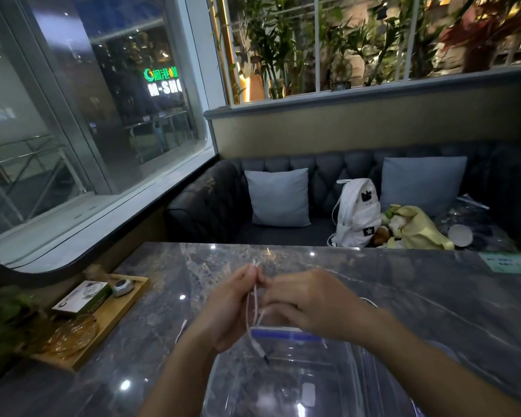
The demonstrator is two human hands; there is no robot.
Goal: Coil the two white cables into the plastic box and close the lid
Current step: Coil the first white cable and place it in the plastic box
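Above the clear plastic box at lower centre, a thin white cable is pinched by the left hand and gripped in the curled right hand (presumably so the coil drops straight in). A second white cable is left on the grey marble surface.

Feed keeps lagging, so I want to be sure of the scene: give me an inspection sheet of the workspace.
Surface: grey marble table, glossy.
Job's things: clear plastic box, open, nearest the person; lid not made out.
Clutter: wooden tray at left with carton, grey device, amber dish; green card at right.
Hands: left hand and right hand both pinch the held white cable above the box.
Cables: held white cable looped, plug hanging over the box; second white cable on the table.
Surroundings: window, sofa, cushions, white backpack.
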